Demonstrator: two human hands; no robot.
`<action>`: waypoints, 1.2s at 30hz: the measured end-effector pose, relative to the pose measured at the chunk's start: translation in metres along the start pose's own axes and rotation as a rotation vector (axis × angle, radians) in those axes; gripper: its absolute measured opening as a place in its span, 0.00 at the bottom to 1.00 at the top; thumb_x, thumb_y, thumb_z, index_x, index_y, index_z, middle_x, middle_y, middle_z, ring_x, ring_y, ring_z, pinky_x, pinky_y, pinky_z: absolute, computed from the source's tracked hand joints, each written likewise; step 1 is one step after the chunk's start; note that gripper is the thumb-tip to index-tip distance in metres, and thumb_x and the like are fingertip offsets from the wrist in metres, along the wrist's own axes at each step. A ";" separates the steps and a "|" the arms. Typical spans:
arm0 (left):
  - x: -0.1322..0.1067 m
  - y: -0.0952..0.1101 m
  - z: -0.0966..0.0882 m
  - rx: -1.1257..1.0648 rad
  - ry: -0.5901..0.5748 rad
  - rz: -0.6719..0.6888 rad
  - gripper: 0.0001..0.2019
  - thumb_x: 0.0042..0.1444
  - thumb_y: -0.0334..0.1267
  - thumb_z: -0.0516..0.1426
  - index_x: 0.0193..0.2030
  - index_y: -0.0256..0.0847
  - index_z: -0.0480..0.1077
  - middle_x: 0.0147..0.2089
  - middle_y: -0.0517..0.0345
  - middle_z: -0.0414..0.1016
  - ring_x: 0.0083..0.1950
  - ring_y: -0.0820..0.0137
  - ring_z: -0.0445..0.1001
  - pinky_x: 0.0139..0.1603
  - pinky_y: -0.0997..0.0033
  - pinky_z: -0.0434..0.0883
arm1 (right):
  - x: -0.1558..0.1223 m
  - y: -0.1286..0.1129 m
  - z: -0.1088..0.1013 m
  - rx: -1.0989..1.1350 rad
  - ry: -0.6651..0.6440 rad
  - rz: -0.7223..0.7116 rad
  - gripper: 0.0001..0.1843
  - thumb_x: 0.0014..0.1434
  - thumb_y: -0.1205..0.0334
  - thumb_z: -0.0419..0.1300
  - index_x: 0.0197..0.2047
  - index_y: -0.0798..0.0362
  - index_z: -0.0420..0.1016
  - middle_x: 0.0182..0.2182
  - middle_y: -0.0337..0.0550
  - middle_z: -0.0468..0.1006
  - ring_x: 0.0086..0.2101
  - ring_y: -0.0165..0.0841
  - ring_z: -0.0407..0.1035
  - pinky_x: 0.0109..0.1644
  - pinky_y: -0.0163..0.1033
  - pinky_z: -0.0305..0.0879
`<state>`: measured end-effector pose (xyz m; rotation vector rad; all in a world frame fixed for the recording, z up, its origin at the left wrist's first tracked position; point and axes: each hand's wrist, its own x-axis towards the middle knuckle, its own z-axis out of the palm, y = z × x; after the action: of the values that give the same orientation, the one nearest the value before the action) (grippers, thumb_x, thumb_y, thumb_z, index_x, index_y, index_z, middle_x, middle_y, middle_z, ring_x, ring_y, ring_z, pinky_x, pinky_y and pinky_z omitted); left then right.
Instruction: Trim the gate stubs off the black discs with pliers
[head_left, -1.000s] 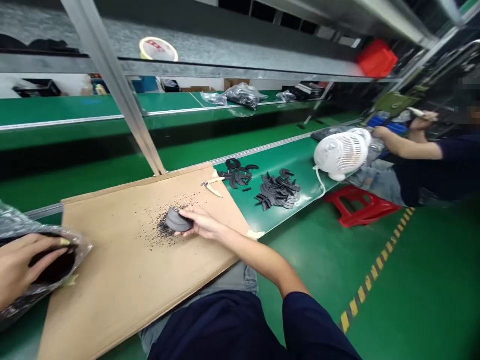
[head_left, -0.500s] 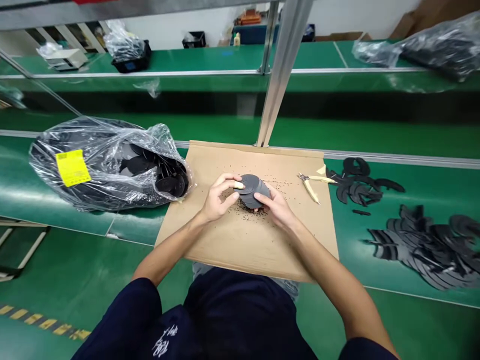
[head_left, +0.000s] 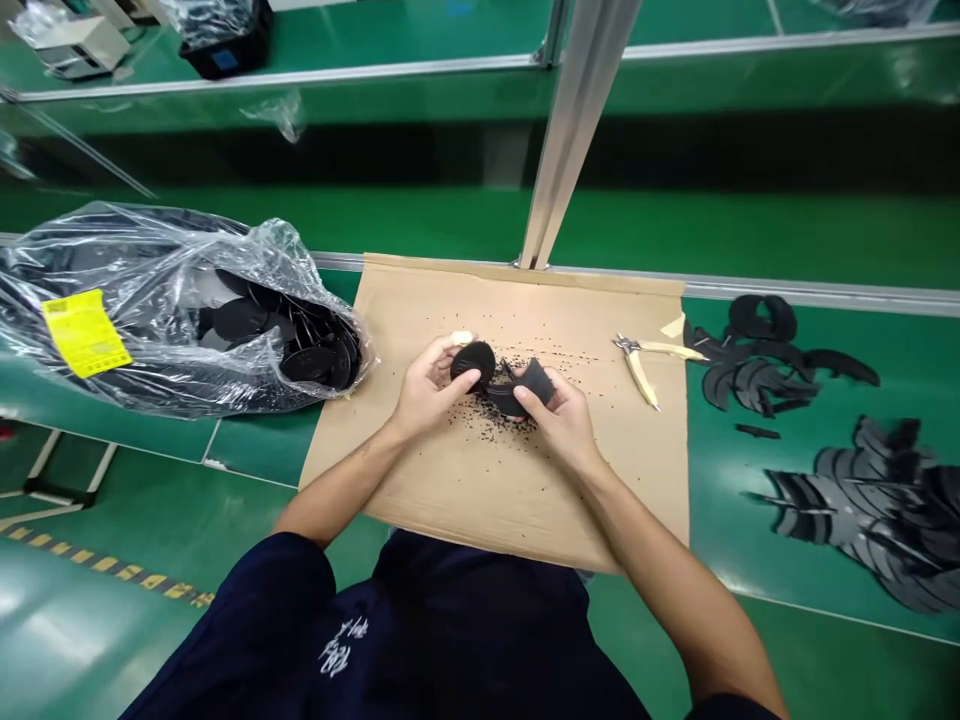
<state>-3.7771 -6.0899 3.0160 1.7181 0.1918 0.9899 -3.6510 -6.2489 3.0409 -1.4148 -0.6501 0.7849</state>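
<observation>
Between thumb and fingers, my left hand (head_left: 431,388) grips a round black disc (head_left: 473,367), tilted up over the cardboard sheet (head_left: 420,490). A pale cover wraps one of its fingertips. My right hand (head_left: 561,412) is closed on a curved black plastic piece (head_left: 534,384), just right of the disc. Whether the two parts touch, I cannot tell. Small black scraps (head_left: 487,425) lie scattered below both hands. Side cutters (head_left: 637,365) with pale yellow handles rest on the cardboard to the right of my right hand.
A clear plastic bag (head_left: 172,310) full of black discs, bearing a yellow label, lies open at left. Curved black pieces (head_left: 757,380) and a larger pile (head_left: 877,510) sit on the green bench at right. A metal post (head_left: 570,140) rises behind the cardboard.
The round disc and the curved piece, earlier together between both hands, are now apart, one in each hand. The view has tilted down and come closer.
</observation>
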 end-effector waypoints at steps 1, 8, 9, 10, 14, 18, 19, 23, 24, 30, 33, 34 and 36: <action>-0.001 0.000 -0.001 -0.028 -0.004 -0.032 0.21 0.64 0.44 0.64 0.60 0.40 0.70 0.56 0.48 0.80 0.52 0.68 0.82 0.51 0.69 0.81 | 0.000 0.001 0.000 0.023 -0.011 0.019 0.26 0.53 0.41 0.73 0.47 0.50 0.78 0.39 0.41 0.80 0.35 0.33 0.76 0.34 0.39 0.79; -0.011 0.001 0.006 -0.077 -0.101 -0.150 0.19 0.64 0.48 0.64 0.57 0.41 0.72 0.54 0.50 0.81 0.52 0.68 0.82 0.53 0.68 0.80 | -0.005 0.002 0.003 0.028 -0.044 0.065 0.24 0.50 0.40 0.75 0.40 0.50 0.81 0.31 0.38 0.79 0.30 0.32 0.74 0.38 0.40 0.79; -0.012 0.001 0.006 -0.057 -0.100 -0.146 0.19 0.64 0.48 0.64 0.57 0.41 0.72 0.54 0.50 0.81 0.51 0.68 0.82 0.52 0.69 0.79 | -0.005 0.003 0.004 0.009 -0.038 0.057 0.24 0.50 0.39 0.75 0.40 0.49 0.81 0.32 0.38 0.80 0.32 0.32 0.74 0.39 0.41 0.79; -0.012 0.002 0.007 -0.031 -0.098 -0.142 0.19 0.64 0.48 0.64 0.56 0.41 0.72 0.53 0.51 0.81 0.50 0.69 0.81 0.52 0.69 0.79 | -0.006 0.003 0.004 -0.008 -0.032 0.051 0.25 0.49 0.39 0.75 0.40 0.49 0.81 0.33 0.39 0.80 0.33 0.33 0.75 0.40 0.41 0.79; -0.013 0.002 0.005 0.022 -0.102 -0.140 0.21 0.65 0.47 0.64 0.60 0.41 0.70 0.47 0.53 0.80 0.46 0.70 0.80 0.50 0.70 0.78 | -0.006 0.006 0.003 -0.034 -0.005 0.045 0.26 0.51 0.37 0.74 0.41 0.49 0.81 0.35 0.40 0.80 0.36 0.34 0.74 0.41 0.39 0.76; -0.013 0.002 0.004 -0.022 -0.096 -0.128 0.20 0.66 0.45 0.63 0.61 0.42 0.68 0.48 0.55 0.80 0.48 0.71 0.80 0.51 0.72 0.78 | -0.005 0.010 0.002 -0.067 0.010 0.008 0.26 0.53 0.37 0.73 0.41 0.50 0.80 0.35 0.40 0.79 0.35 0.33 0.73 0.39 0.38 0.74; -0.013 0.002 0.004 -0.024 -0.088 -0.108 0.18 0.66 0.44 0.63 0.59 0.42 0.69 0.50 0.54 0.80 0.49 0.71 0.80 0.52 0.72 0.78 | -0.005 0.011 0.002 -0.081 0.004 -0.005 0.25 0.53 0.37 0.72 0.41 0.50 0.80 0.35 0.40 0.79 0.35 0.33 0.72 0.39 0.38 0.73; -0.014 0.004 0.006 -0.042 -0.025 -0.048 0.18 0.65 0.44 0.64 0.58 0.43 0.70 0.54 0.53 0.79 0.49 0.71 0.80 0.52 0.71 0.79 | -0.005 0.011 0.002 -0.111 -0.017 -0.053 0.25 0.54 0.38 0.72 0.42 0.50 0.81 0.34 0.40 0.79 0.34 0.32 0.72 0.36 0.37 0.73; -0.014 0.004 0.006 -0.060 -0.005 -0.048 0.19 0.65 0.44 0.64 0.59 0.44 0.70 0.55 0.53 0.78 0.48 0.72 0.79 0.50 0.72 0.79 | -0.006 0.011 0.002 -0.104 -0.025 -0.063 0.25 0.54 0.38 0.72 0.43 0.50 0.81 0.35 0.41 0.80 0.34 0.32 0.73 0.37 0.37 0.74; -0.013 0.010 0.008 -0.134 0.133 -0.043 0.14 0.61 0.43 0.68 0.48 0.43 0.70 0.43 0.60 0.77 0.43 0.75 0.78 0.44 0.76 0.77 | -0.006 0.011 0.005 -0.027 -0.065 -0.091 0.23 0.54 0.43 0.74 0.45 0.49 0.81 0.38 0.41 0.82 0.37 0.32 0.76 0.41 0.37 0.78; -0.014 0.011 0.007 -0.045 0.153 -0.047 0.15 0.59 0.42 0.68 0.42 0.42 0.67 0.38 0.62 0.75 0.39 0.76 0.76 0.42 0.76 0.74 | -0.006 0.010 0.006 0.017 -0.101 -0.077 0.22 0.54 0.44 0.75 0.43 0.50 0.79 0.34 0.38 0.80 0.33 0.30 0.75 0.38 0.36 0.78; -0.014 0.011 0.006 0.010 0.150 -0.036 0.14 0.59 0.42 0.68 0.41 0.41 0.67 0.37 0.62 0.75 0.39 0.75 0.76 0.42 0.75 0.74 | -0.006 0.010 0.007 0.032 -0.115 -0.075 0.22 0.54 0.45 0.75 0.43 0.50 0.79 0.34 0.38 0.80 0.33 0.29 0.75 0.39 0.36 0.78; -0.015 0.010 0.005 0.126 0.113 -0.003 0.13 0.59 0.40 0.68 0.45 0.41 0.70 0.36 0.63 0.74 0.38 0.75 0.74 0.43 0.73 0.73 | -0.007 0.008 0.007 0.058 -0.124 -0.080 0.22 0.54 0.46 0.76 0.43 0.51 0.78 0.34 0.37 0.80 0.33 0.29 0.75 0.39 0.35 0.78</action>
<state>-3.7867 -6.1065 3.0166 1.7759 0.3362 1.0931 -3.6619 -6.2502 3.0335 -1.2871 -0.7682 0.8264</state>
